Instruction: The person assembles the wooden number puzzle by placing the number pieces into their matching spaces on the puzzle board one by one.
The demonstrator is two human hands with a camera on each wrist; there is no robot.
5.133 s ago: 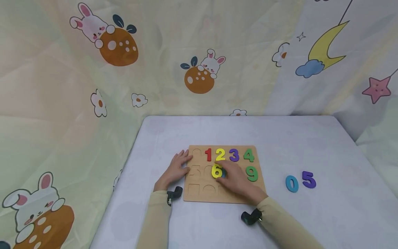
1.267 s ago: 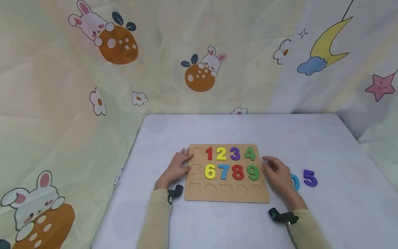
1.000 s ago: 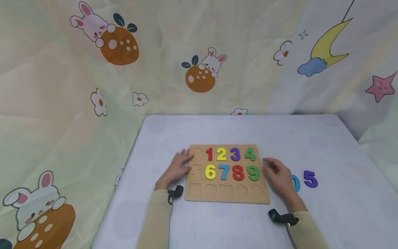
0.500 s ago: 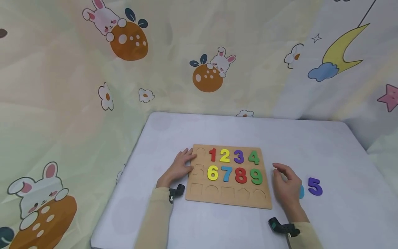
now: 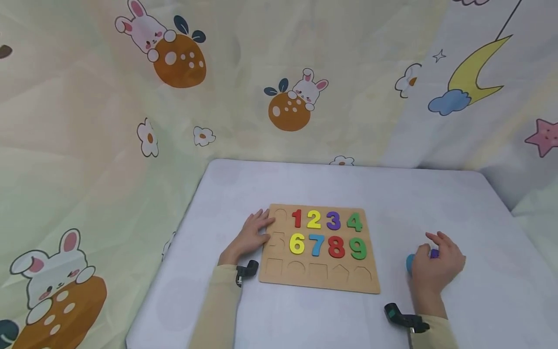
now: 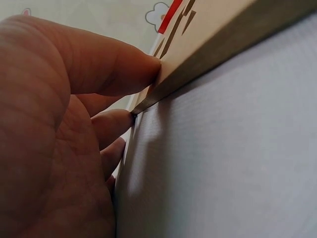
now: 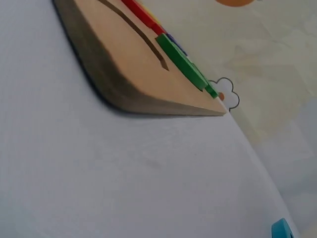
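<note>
The wooden number board (image 5: 279,287) lies flat, with coloured digits 1 to 4 in its top row and 6 to 9 in the middle row. At its left edge my left hand (image 5: 249,235) rests with extended fingers; in the left wrist view the thumb (image 6: 143,72) touches the board's edge. My right hand (image 5: 438,269) hovers over the purple 5 (image 5: 434,253), which shows only in part between thumb and fingers, apparently not gripped. Beside that hand, the blue 0 (image 5: 410,264) is partly hidden. The right wrist view does not show the hand.
Vacant recesses show along the board's left column and bottom row, one of them a pentagon (image 5: 341,272). A white cloth covers the table (image 5: 305,320). A printed curtain (image 5: 235,72) hangs behind it. Dark wrist cameras sit at both sleeves.
The 6 and 7 have come to lie in the middle row. My right hand has left the board and moved right, over the 5. My left hand stays at the board's edge.
</note>
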